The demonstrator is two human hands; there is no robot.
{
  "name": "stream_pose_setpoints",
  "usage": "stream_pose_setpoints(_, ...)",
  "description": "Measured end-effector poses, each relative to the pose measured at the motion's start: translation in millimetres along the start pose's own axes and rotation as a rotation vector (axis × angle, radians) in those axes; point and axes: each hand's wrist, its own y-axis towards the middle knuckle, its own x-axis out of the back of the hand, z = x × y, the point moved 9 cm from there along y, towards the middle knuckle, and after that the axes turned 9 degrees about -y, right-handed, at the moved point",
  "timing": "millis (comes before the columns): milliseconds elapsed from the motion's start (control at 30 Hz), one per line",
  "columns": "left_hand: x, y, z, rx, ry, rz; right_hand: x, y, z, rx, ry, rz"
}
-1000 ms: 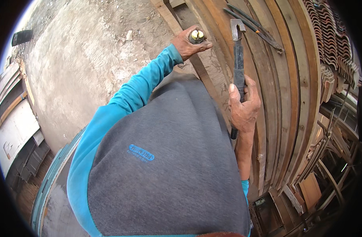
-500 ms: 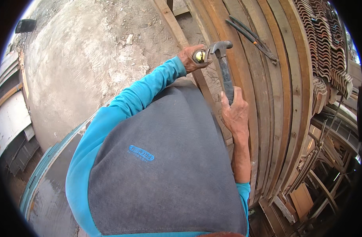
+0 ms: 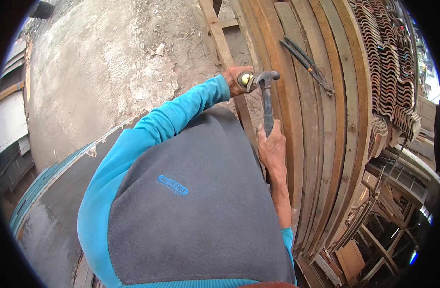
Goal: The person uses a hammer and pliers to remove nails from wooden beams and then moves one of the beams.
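My right hand (image 3: pixel 271 146) grips the dark handle of a claw hammer (image 3: pixel 267 96), whose metal head rests down beside my left hand. My left hand (image 3: pixel 236 80) is closed around a small round yellowish tool (image 3: pixel 245 79), pressed against a wooden strip (image 3: pixel 220 33). Both hands sit at the edge of a stack of long curved wooden planks (image 3: pixel 296 110). My blue sleeve and grey vest fill the lower middle of the view.
A pair of long dark pliers (image 3: pixel 306 62) lies on the planks farther off. Stacked roof tiles (image 3: pixel 388 67) stand to the right. Rough concrete ground (image 3: pixel 100 72) spreads to the left, with wooden frames and scrap (image 3: pixel 368 230) at lower right.
The hammer, raised upright a second ago, has swung down to the left until its head meets my left hand. My left hand has stayed on the wooden strip.
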Motion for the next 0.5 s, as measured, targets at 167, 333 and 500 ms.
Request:
stream_pose_setpoints(167,14,14,16,0.012,0.019,-0.052,142,-5,16,-0.036,0.488,-0.536)
stream_pose_setpoints(333,7,15,6,0.050,0.073,-0.019,212,-43,27,0.355,0.671,-1.142)
stream_pose_setpoints(500,-10,6,32,-0.010,0.059,0.041,2,5,1,0.010,-0.049,0.035)
